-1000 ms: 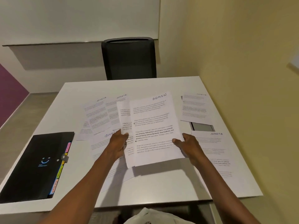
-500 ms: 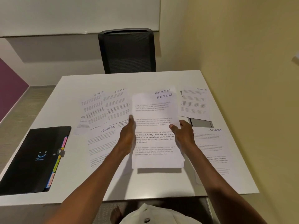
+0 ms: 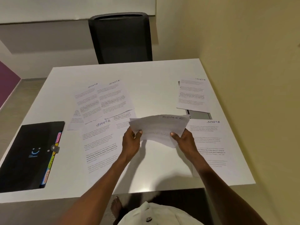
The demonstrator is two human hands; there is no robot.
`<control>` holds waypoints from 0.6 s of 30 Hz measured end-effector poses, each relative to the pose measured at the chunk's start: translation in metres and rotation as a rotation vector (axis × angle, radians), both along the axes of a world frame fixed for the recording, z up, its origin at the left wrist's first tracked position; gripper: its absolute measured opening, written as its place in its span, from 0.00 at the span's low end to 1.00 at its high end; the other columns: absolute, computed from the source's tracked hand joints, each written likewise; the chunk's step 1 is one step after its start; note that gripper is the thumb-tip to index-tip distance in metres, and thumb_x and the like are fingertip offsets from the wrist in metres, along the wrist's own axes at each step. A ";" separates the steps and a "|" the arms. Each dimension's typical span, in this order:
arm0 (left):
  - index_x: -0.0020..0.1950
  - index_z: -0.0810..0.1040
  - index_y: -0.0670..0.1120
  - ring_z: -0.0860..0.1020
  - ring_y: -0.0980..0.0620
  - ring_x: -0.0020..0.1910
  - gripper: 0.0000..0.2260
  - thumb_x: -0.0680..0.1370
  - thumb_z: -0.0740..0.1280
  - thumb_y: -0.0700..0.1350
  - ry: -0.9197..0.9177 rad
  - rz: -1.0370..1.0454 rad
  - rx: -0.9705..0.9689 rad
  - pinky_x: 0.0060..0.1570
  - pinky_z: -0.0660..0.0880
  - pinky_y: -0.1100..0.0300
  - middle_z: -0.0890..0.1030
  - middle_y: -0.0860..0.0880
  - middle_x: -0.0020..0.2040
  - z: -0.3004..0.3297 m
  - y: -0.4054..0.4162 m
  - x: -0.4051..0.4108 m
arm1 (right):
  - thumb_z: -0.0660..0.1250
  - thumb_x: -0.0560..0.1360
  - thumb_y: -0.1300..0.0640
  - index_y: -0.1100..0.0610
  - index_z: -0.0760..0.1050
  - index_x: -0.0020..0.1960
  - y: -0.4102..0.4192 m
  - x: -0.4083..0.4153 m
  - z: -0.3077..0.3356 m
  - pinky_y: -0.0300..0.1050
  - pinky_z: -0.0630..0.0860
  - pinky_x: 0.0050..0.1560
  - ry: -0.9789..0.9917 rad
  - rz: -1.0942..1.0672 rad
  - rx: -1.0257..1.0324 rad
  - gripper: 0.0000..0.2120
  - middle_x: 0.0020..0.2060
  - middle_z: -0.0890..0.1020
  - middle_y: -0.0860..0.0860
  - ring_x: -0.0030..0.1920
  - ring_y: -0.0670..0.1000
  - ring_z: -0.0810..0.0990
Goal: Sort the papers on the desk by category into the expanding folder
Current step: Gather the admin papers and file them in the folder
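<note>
a white desk (image 3: 146,82) carries scattered sheets headed "sports" (image 3: 103,143), with a shut black expanding folder (image 3: 27,155) at its left edge. above the desk's middle, the left hand (image 3: 130,142) and right hand (image 3: 183,140) each pinch a sagging stack headed "admin" (image 3: 160,127).

A black office chair (image 3: 121,38) stands at the far edge of the white worktop (image 3: 155,70), its mesh back facing the camera. Behind it a pale panel (image 3: 65,8) runs along the back wall above a shadowed recess. A yellow wall (image 3: 251,46) borders the worktop on the right, and a purple wall section (image 3: 7,82) shows at the far left above a strip of grey floor (image 3: 19,90). A grey rectangular hatch (image 3: 200,114) is set in the worktop near the right side.
</note>
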State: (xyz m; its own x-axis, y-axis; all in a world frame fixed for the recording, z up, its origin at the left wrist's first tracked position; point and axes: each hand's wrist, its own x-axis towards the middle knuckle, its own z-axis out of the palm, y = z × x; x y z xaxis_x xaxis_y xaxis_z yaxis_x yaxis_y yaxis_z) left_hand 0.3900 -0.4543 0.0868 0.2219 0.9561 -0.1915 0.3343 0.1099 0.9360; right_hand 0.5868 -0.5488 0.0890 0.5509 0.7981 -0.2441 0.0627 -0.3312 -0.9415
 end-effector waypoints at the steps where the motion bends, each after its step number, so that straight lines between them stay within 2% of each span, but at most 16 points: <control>1: 0.64 0.75 0.46 0.79 0.50 0.53 0.11 0.81 0.64 0.42 0.014 -0.006 0.008 0.44 0.72 0.70 0.81 0.50 0.53 -0.003 -0.002 0.002 | 0.70 0.76 0.60 0.58 0.74 0.64 -0.002 0.000 -0.002 0.25 0.71 0.40 -0.007 -0.015 -0.011 0.17 0.52 0.80 0.50 0.52 0.50 0.79; 3: 0.66 0.74 0.45 0.78 0.51 0.54 0.12 0.82 0.63 0.43 0.032 -0.018 0.035 0.43 0.70 0.72 0.81 0.50 0.55 -0.007 -0.003 0.006 | 0.70 0.76 0.61 0.54 0.75 0.61 -0.002 0.004 -0.006 0.27 0.72 0.42 0.005 -0.032 0.005 0.15 0.51 0.81 0.49 0.50 0.48 0.79; 5: 0.66 0.74 0.44 0.78 0.51 0.56 0.12 0.83 0.62 0.43 0.053 -0.038 0.056 0.45 0.71 0.68 0.81 0.49 0.58 -0.011 -0.003 0.011 | 0.69 0.76 0.60 0.53 0.74 0.61 -0.003 0.005 -0.010 0.28 0.73 0.42 0.010 -0.012 0.002 0.14 0.52 0.82 0.49 0.49 0.45 0.80; 7: 0.69 0.73 0.41 0.77 0.49 0.59 0.14 0.84 0.60 0.42 0.097 -0.070 0.068 0.51 0.71 0.65 0.80 0.46 0.62 -0.014 -0.005 0.015 | 0.69 0.77 0.59 0.56 0.74 0.65 -0.004 0.004 -0.018 0.32 0.73 0.44 -0.002 0.008 -0.038 0.17 0.55 0.82 0.51 0.51 0.47 0.80; 9: 0.71 0.71 0.40 0.77 0.47 0.62 0.16 0.84 0.59 0.43 0.103 -0.081 0.081 0.55 0.70 0.64 0.79 0.44 0.64 -0.013 -0.007 0.016 | 0.69 0.77 0.59 0.58 0.74 0.66 -0.002 0.003 -0.022 0.40 0.74 0.50 -0.006 0.001 -0.043 0.19 0.57 0.81 0.53 0.55 0.52 0.80; 11: 0.71 0.70 0.40 0.76 0.48 0.62 0.16 0.84 0.59 0.42 0.094 -0.071 0.087 0.55 0.69 0.66 0.78 0.44 0.65 -0.003 -0.008 0.014 | 0.70 0.76 0.58 0.57 0.75 0.66 0.004 0.001 -0.020 0.47 0.76 0.55 -0.013 -0.010 -0.031 0.19 0.57 0.82 0.53 0.56 0.53 0.80; 13: 0.70 0.70 0.40 0.76 0.49 0.60 0.15 0.84 0.58 0.43 0.087 -0.051 0.088 0.51 0.69 0.71 0.78 0.45 0.64 0.008 -0.005 0.007 | 0.71 0.76 0.56 0.56 0.74 0.66 0.010 -0.004 -0.014 0.51 0.76 0.58 -0.026 -0.006 -0.022 0.20 0.57 0.81 0.52 0.56 0.53 0.79; 16: 0.68 0.70 0.42 0.77 0.53 0.55 0.13 0.84 0.59 0.44 0.027 -0.031 0.091 0.42 0.69 0.79 0.79 0.48 0.61 0.027 0.004 -0.014 | 0.71 0.76 0.55 0.54 0.74 0.65 0.023 -0.021 -0.002 0.48 0.76 0.55 -0.016 0.035 0.026 0.19 0.54 0.82 0.49 0.54 0.52 0.80; 18: 0.66 0.73 0.46 0.79 0.56 0.54 0.13 0.82 0.63 0.46 -0.034 -0.020 0.077 0.46 0.72 0.73 0.81 0.52 0.59 0.038 0.015 -0.036 | 0.71 0.76 0.56 0.53 0.74 0.65 0.035 -0.036 0.005 0.44 0.75 0.54 -0.019 0.078 0.047 0.19 0.53 0.82 0.46 0.53 0.49 0.80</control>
State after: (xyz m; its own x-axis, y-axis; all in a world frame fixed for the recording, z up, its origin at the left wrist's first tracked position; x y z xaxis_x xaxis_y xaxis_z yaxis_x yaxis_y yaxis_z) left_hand 0.3538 -0.4396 0.1245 0.2458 0.9631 -0.1093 0.3037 0.0306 0.9523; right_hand 0.5511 -0.5139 0.0942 0.4905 0.8492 -0.1959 0.1045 -0.2805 -0.9542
